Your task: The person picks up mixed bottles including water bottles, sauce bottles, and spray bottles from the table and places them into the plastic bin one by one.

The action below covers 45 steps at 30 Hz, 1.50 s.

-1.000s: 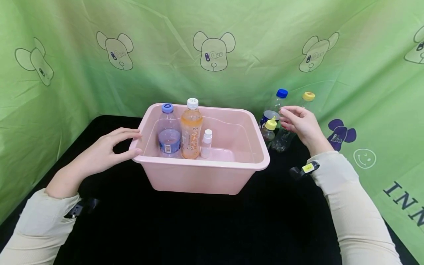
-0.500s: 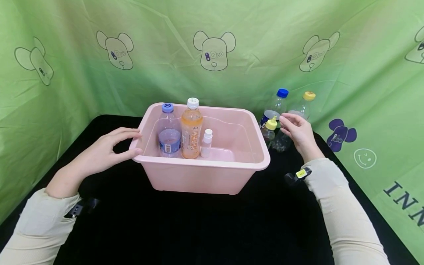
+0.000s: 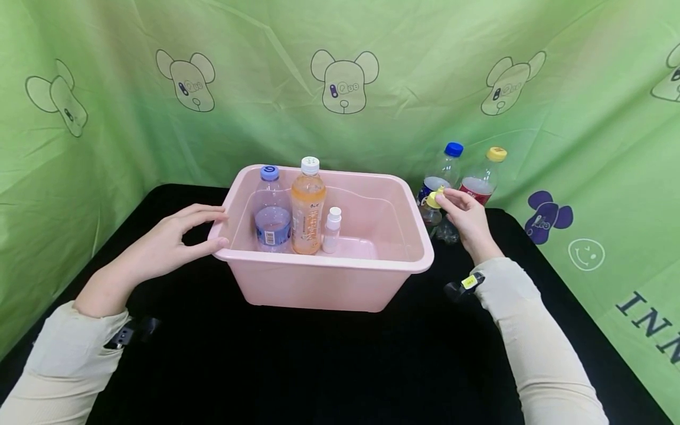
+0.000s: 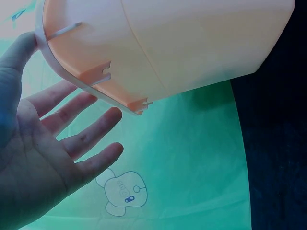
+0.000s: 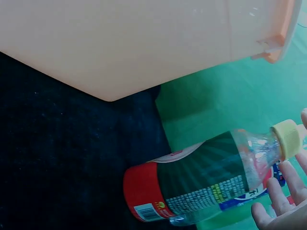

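A pink plastic tub (image 3: 329, 289) stands in the head view. My left hand (image 3: 170, 236) rests straight-fingered at the tub's left rim, its thumb near the front corner; the left wrist view shows those fingers (image 4: 98, 136) spread by the rim. My right hand (image 3: 467, 218) pinches the yellow nozzle cap of a small squeeze bottle (image 3: 431, 213) right of the tub. In the right wrist view that bottle (image 5: 201, 172) has a red and dark green label. Inside the tub stand a blue-labelled water bottle (image 3: 272, 221), an orange drink bottle (image 3: 307, 218) and a small white-capped spray bottle (image 3: 332, 233).
Behind the right hand stand a blue-capped bottle (image 3: 445, 168) and a yellow-capped, red-labelled bottle (image 3: 483, 177). Another clear bottle (image 3: 447, 233) shows partly below the fingers. Black cloth (image 3: 319, 366) covers the table; a green curtain (image 3: 255, 130) hangs behind and beside it.
My right hand has moved left and down from near the tall bottles to the small bottle's yellow cap, uncovering the red label behind it. The left hand stays at the rim.
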Each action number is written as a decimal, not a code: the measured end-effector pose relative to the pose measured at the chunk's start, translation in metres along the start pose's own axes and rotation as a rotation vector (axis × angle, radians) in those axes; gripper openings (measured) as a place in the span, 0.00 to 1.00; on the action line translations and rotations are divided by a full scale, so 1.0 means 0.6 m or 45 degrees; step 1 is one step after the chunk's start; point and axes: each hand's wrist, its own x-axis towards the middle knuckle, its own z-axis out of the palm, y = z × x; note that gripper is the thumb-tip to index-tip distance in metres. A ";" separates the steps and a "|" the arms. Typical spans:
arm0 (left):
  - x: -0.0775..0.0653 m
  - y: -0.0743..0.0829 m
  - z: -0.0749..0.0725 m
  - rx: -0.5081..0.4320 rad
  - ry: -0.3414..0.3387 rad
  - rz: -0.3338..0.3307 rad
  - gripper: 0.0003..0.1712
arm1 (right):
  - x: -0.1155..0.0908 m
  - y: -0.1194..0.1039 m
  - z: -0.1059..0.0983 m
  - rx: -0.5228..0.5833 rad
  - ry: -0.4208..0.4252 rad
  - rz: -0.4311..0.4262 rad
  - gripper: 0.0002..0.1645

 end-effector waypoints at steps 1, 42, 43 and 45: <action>0.000 0.000 0.000 0.001 0.001 0.000 0.26 | 0.001 0.002 0.001 -0.051 0.011 -0.005 0.18; 0.001 0.001 -0.001 0.009 -0.024 -0.027 0.27 | -0.001 0.010 0.007 0.002 -0.026 -0.062 0.12; 0.001 0.001 -0.001 0.009 -0.024 -0.027 0.27 | -0.001 0.008 0.005 0.007 -0.026 -0.067 0.12; 0.001 0.001 -0.001 0.010 -0.026 -0.028 0.27 | -0.002 0.003 0.002 0.007 -0.025 -0.075 0.12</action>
